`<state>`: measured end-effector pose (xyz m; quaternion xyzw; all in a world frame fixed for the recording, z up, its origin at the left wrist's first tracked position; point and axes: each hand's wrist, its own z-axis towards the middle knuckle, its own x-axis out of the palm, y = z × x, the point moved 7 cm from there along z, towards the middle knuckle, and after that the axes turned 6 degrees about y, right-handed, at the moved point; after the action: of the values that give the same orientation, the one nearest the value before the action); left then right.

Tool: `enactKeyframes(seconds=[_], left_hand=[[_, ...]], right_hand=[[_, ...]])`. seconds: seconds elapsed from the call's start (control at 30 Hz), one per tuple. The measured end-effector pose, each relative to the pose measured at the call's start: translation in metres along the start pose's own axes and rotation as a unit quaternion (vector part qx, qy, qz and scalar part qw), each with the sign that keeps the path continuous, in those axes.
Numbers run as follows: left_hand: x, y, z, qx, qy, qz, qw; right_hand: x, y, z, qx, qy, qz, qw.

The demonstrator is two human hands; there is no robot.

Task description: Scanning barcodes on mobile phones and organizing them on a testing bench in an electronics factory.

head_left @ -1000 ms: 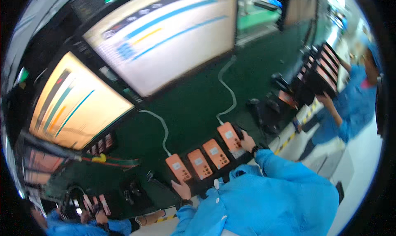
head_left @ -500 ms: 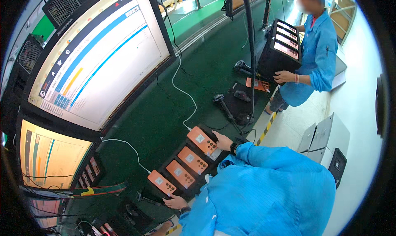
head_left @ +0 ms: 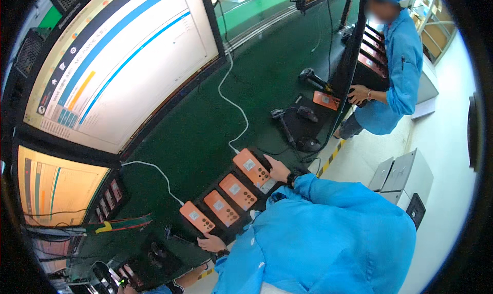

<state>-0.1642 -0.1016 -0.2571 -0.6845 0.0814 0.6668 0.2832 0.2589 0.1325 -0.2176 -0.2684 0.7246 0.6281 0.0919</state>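
Note:
Several orange phones lie back up in a slanted row on a dark tray or mat point(head_left: 172, 194). My left hand point(head_left: 211, 242) rests by the lower end of the leftmost phone point(head_left: 196, 217), fingers stretched out. My right hand point(head_left: 278, 168) lies along the right edge of the rightmost phone point(head_left: 253, 169), its fingers extended and touching or very near it. Between them lie two more phones, one of them the upper middle phone point(head_left: 238, 191). A white cable point(head_left: 241, 116) runs to the top of the rightmost phone, another to the leftmost.
Large monitor point(head_left: 138, 57) and smaller screen point(head_left: 61, 186) stand left on the green bench point(head_left: 272, 93). Handheld scanners point(head_left: 281, 124) and another phone point(head_left: 326, 100) lie right. Beyond, a co-worker point(head_left: 400, 73) in blue holds a black rack point(head_left: 377, 47) of phones. Grey cabinets point(head_left: 405, 173) stand right.
The view has shifted slightly. The co-worker's rack has turned and is now partly behind a dark upright. My hands stay beside the same two phones.

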Motion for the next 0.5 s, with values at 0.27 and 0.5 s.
enactKeyframes(seconds=[0.27,0.5], left_hand=[[0.022,-0.008,0.014,0.073,0.002,0.207,0.976],[-0.032,-0.039,0.012,0.086,0.03,0.1,0.991]], right_hand=[[-0.008,-0.005,-0.001,0.02,-0.003,-0.026,0.999],[0.006,-0.001,0.015,-0.016,0.013,-0.04,0.999]])
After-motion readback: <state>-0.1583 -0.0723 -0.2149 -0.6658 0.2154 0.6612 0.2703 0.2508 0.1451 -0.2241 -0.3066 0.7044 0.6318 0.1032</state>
